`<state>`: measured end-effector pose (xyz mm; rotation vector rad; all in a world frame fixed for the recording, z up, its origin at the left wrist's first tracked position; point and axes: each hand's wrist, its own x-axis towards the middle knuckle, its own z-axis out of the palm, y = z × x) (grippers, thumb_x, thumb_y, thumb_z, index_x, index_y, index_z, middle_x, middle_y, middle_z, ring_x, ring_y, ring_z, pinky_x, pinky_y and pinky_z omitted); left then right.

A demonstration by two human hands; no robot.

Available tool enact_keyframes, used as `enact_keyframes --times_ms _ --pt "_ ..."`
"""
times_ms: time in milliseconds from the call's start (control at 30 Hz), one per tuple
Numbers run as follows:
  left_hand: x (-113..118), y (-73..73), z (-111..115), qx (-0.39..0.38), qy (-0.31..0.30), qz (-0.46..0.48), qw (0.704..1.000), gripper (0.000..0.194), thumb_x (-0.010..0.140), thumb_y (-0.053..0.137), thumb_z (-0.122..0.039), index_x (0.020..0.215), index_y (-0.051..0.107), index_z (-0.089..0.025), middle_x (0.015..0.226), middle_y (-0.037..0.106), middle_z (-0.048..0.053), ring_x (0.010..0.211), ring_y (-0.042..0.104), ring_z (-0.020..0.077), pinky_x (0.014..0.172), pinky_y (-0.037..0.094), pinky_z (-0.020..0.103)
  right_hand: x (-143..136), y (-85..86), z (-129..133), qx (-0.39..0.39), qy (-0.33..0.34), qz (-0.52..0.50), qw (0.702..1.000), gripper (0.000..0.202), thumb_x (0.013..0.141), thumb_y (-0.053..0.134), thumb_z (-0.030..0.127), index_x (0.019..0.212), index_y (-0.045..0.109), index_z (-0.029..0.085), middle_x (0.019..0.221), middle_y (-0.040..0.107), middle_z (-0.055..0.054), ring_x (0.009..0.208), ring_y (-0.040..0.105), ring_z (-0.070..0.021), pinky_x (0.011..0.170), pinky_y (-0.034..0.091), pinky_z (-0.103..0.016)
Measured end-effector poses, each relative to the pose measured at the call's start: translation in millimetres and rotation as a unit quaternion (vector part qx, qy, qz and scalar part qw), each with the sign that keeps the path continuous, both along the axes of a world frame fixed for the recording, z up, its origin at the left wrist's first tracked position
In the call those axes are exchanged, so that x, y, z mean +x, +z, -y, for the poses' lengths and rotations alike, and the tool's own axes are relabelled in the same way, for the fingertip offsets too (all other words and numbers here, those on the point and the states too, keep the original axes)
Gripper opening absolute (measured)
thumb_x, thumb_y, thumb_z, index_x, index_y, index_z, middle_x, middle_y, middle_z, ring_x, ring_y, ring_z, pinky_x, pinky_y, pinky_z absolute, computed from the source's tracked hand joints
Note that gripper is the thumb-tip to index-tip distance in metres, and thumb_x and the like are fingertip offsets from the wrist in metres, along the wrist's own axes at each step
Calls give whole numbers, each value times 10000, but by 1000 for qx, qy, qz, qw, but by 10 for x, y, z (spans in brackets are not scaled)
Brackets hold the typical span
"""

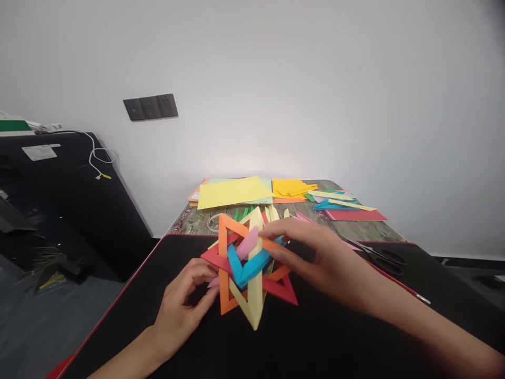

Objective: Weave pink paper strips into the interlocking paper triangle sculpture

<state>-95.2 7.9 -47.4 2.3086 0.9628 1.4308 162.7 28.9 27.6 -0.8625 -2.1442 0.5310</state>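
Note:
A star-shaped model of interlocked folded paper strips [255, 289], in orange, red, blue, pink and pale yellow, is held up over the black mat. My left hand [185, 300] is at its left side, with thumb and fingers closed on a pink strip [213, 282]. From the right, my right hand [315, 252] reaches onto the upper part, its fingers closed on the model near the pink and blue strips. The model's own far side is hidden behind its front strips.
Black-handled scissors [384, 259] and a red pen-like stick [398, 284] lie on the right of the mat [307, 342]. Behind are a tape roll [213, 223], yellow sheets [234, 192], orange-yellow paper [290, 187] and a red sheet [357, 215]. A black cabinet [79, 200] stands left.

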Motion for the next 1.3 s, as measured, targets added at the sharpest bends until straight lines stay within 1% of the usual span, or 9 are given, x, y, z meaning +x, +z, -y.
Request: enact_keyframes --times_ms 167,267,500,700,833,967,1067,1167,1300 --pt "-2 -41 4 -15 14 20 1000 303 820 595 -19 1030 558 -234 949 589 17 893 612 127 775 538 195 -94 -13 -179 -26 -54 -6 998 259 861 591 245 1119 568 241 1127 623 -55 951 606 -182 759 516 -325" --pt "-34 -63 -9 -15 41 18 999 291 824 598 -33 1025 562 -240 965 598 14 909 610 126 794 529 194 -150 -15 -246 -24 -43 -23 999 294 890 554 253 1184 553 249 1131 628 -53 971 599 -178 804 498 -341" --pt "-15 -66 -27 -24 68 51 996 299 845 559 -33 1041 564 -259 986 576 4 917 605 104 785 523 145 -355 -36 -235 1 -49 -98 994 77 884 565 270 872 633 236 933 654 -29 890 568 -175 741 477 -317" --pt "-72 -33 -48 -23 64 8 998 350 842 555 -50 1124 530 -255 1053 557 35 950 597 143 816 529 228 -436 -89 -296 -14 -52 -137 989 70 854 604 278 838 613 211 888 607 -37 819 572 -160 719 487 -315" --pt "-189 204 -34 35 87 -30 995 283 852 519 -68 1076 553 -238 1019 585 47 998 576 181 862 490 290 -412 -63 -306 -23 -48 -129 990 74 862 592 275 842 617 209 896 606 -40 821 577 -154 723 494 -306" --pt "-97 646 -23 57 169 -27 984 215 865 575 -168 1061 621 -244 960 643 28 810 597 156 756 503 277 -412 -55 -261 -11 -39 -124 992 84 888 551 240 886 634 226 932 626 -39 856 573 -161 715 487 -302" --pt "87 927 -69 18 100 -117 988 216 805 682 -297 1011 681 -232 809 699 1 621 608 134 605 518 247 -432 -68 -214 10 -32 -121 992 113 899 530 197 899 636 236 931 615 -42 890 572 -171 742 483 -314" --pt "237 1046 -138 -16 58 -151 987 243 808 673 -316 1027 694 -214 756 706 -4 554 596 124 528 503 227 -437 -78 -181 30 -9 -126 992 139 902 511 157 913 627 233 932 599 -44 907 566 -166 742 484 -303" --pt "293 1072 -224 -35 40 -152 987 213 812 653 -281 1010 711 -228 694 705 -18 526 604 125 458 474 198 -440 -89 -192 27 -23 -150 988 151 910 470 148 936 610 198 911 606 -46 862 569 -154 726 483 -299"
